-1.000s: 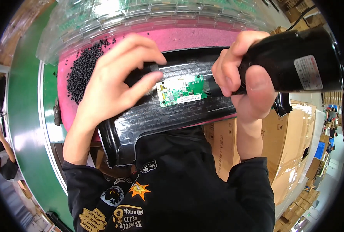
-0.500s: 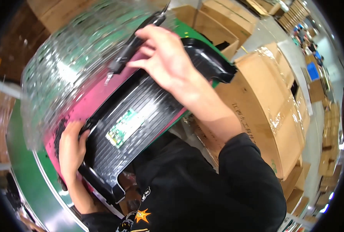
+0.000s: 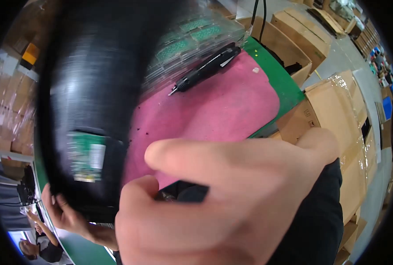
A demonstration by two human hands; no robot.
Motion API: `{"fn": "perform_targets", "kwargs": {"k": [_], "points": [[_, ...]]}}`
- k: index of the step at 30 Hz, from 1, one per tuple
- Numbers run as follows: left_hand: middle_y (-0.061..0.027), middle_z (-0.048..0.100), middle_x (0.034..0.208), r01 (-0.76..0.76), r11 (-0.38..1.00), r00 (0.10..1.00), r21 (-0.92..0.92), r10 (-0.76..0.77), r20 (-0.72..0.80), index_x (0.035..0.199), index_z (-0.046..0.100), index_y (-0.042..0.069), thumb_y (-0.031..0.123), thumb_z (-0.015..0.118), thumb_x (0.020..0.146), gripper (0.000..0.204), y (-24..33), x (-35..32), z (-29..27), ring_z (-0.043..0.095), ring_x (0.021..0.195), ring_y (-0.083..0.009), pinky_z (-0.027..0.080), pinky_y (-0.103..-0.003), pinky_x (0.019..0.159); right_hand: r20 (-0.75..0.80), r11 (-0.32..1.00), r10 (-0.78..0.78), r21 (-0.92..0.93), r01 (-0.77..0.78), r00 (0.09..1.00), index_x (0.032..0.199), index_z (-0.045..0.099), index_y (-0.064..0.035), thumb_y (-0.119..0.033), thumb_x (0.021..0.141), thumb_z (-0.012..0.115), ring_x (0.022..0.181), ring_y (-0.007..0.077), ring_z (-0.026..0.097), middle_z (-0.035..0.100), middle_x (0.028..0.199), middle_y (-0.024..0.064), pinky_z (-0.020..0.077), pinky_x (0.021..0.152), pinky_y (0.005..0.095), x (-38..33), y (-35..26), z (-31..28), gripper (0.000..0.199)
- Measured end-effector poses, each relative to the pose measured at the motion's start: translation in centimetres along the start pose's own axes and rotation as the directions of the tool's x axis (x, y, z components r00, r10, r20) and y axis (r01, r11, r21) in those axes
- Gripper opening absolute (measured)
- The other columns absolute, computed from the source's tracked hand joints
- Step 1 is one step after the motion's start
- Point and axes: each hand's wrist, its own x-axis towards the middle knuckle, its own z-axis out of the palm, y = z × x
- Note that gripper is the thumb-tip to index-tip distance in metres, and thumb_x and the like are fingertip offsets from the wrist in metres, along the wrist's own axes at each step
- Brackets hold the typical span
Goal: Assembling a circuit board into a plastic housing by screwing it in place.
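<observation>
Your left hand (image 3: 70,216) grips the lower end of one black ribbed housing (image 3: 94,88), upright at frame left, its long axis vertical. Your right hand (image 3: 231,203), loosely curled and empty, fills the foreground. One black screwdriver (image 3: 205,68) lies on the pink bench mat (image 3: 223,110), upper centre.

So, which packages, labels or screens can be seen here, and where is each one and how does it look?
Label: pale rectangle beside a green circuit board on the black housing, which the left hand holds from below.
Cardboard boxes: brown, some wrapped in clear film, stacked at the right.
Clear plastic trays: stacked at the top, holding green boards.
Screens: none clearly visible.
</observation>
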Motion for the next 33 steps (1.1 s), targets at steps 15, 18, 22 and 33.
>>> {"fn": "perform_targets", "kwargs": {"k": [15, 18, 22, 33], "points": [[-0.0222, 0.061, 0.112, 0.500, 0.289, 0.609, -0.816, -0.788, 0.095, 0.117, 0.057, -0.006, 0.002, 0.060, 0.088, 0.030, -23.9, -6.2, -22.2, 0.056, 0.103, -0.0342, 0.046, -0.051, 0.097, 0.054, 0.866, -0.227, -0.446, 0.226, 0.973, 0.083, 0.061, -0.0090, -0.022, 0.071, 0.067, 0.068, 0.0203, 0.057, 0.058, 0.078, 0.0036, 0.0470, 0.059, 0.0336, -2.0, 2.2, -3.4, 0.019], [-0.0180, 0.065, 0.106, 0.609, 0.093, 0.681, -0.788, -0.570, 0.460, 0.099, 0.067, -0.004, 0.014, 0.079, 0.082, 0.027, -19.0, -3.9, -15.1, 0.058, 0.107, -0.0303, 0.049, -0.053, 0.086, 0.156, 0.744, -0.195, -0.619, 0.250, 0.968, 0.084, 0.061, -0.0099, -0.021, 0.070, 0.068, 0.067, 0.0209, 0.058, 0.059, 0.079, 0.0035, 0.0475, 0.060, 0.0339, -3.6, 2.2, -6.8, 0.020], [-0.0251, 0.060, 0.121, 0.378, 0.756, 0.893, -0.534, -0.450, -0.005, 0.109, 0.066, -0.001, 0.014, 0.073, 0.086, 0.028, -22.7, -5.6, -17.0, 0.053, 0.117, -0.0411, 0.050, -0.057, 0.088, 0.190, 0.366, 0.452, -0.930, 0.013, 0.871, 0.104, 0.064, -0.0118, -0.013, 0.072, 0.066, 0.083, 0.0229, 0.064, 0.063, 0.087, 0.0045, 0.0509, 0.072, 0.0353, -9.5, 2.5, -18.8, 0.032], [-0.0249, 0.051, 0.133, 0.074, 0.996, 0.997, -0.052, -0.074, -0.008, 0.120, 0.055, 0.006, 0.021, 0.060, 0.099, 0.025, -6.1, -3.7, 1.0, 0.061, 0.105, -0.0343, 0.054, -0.045, 0.086, -0.872, -0.860, 0.379, -0.209, -0.465, -0.309, 0.104, 0.069, 0.0006, -0.054, 0.100, 0.036, 0.101, 0.0393, 0.067, 0.072, 0.098, 0.0230, 0.0508, 0.092, 0.0464, -28.5, -15.0, -44.1, 0.064]]}}
